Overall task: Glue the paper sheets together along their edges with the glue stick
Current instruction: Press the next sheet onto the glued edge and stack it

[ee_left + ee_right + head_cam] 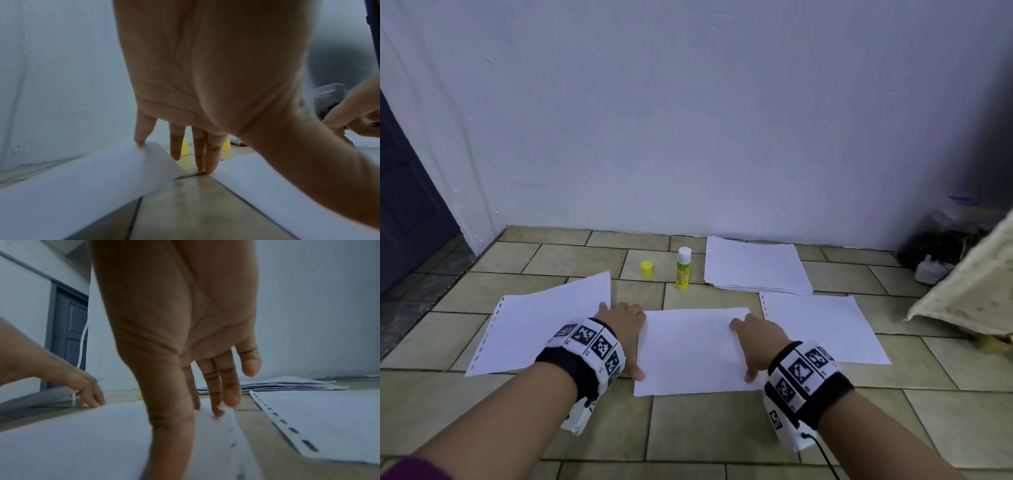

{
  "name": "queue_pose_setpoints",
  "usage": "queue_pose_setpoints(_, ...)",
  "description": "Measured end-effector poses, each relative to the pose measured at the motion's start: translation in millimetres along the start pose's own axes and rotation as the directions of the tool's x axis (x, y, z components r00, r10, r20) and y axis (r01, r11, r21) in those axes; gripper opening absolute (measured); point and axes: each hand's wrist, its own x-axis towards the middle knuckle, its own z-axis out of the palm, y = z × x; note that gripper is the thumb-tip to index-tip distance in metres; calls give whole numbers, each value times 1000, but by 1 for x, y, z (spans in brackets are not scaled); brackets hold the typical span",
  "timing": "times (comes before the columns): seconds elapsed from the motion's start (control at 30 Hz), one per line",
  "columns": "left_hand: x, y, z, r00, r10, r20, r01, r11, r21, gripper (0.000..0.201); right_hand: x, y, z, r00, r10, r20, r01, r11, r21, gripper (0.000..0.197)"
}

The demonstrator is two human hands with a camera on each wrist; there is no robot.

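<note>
Three white sheets lie side by side on the tiled floor: a left sheet (544,329), a middle sheet (688,349) and a right sheet (822,329). My left hand (626,329) sits between the left and middle sheets with straight fingers. Its little finger touches the left sheet's (82,186) raised edge, and its thumb lies along the middle sheet's (277,186) left edge. My right hand (753,342) rests spread on the middle sheet (82,443) near its right edge. The uncapped glue stick (683,269) stands behind, its yellow cap (647,269) beside it.
A stack of paper (753,265) lies at the back right against the white wall. A dark door (407,205) is at the left. A worn cloth-covered object (969,284) and dark clutter (941,246) fill the right corner.
</note>
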Motion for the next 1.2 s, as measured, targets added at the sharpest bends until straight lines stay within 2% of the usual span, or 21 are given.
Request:
queue_pose_setpoints(0.13,1,7,-5,999,-49,-6,48,997,-65,72,1,-5,-3,998,17,58,-21,997,72,64)
queue_pose_setpoints(0.2,1,8,-4,999,-31,-33,31,999,-26,48,1,-5,-4,997,20,73,-26,996,90,59)
queue_pose_setpoints(0.23,0,7,-4,999,-20,-43,20,1000,-1,43,1,-4,-5,997,19,71,-26,995,101,59)
queue_pose_setpoints(0.4,1,2,-3,999,21,-32,-21,1000,-1,46,1,0,-1,1000,22,18,-25,987,156,69)
queue_pose_setpoints(0.63,-2,1,-3,999,21,-30,-22,999,-34,44,0,-4,4,997,55,-57,-39,966,254,70)
queue_pose_setpoints(0.87,-8,10,-11,999,-17,-41,15,999,-46,37,2,-12,4,998,3,-60,6,988,157,73)
queue_pose_setpoints(0.93,-4,14,-8,997,28,-76,-33,998,-60,36,2,-14,2,998,-48,-47,54,989,137,74)
queue_pose_setpoints(1.0,1,18,-4,982,125,-143,-143,982,-121,38,2,-17,1,992,-108,-65,115,985,125,72)
queue_pose_setpoints(1.07,2,26,-1,960,207,-188,-244,948,-203,50,4,-23,2,981,-165,-104,180,971,160,63)
queue_pose_setpoints(1.13,0,36,-1,951,254,-175,-291,927,-235,64,5,-31,3,971,-202,-126,227,946,230,60)
queue_pose_setpoints(1.2,-1,44,-2,958,258,-125,-280,934,-223,74,7,-41,4,958,-258,-123,282,921,269,69)
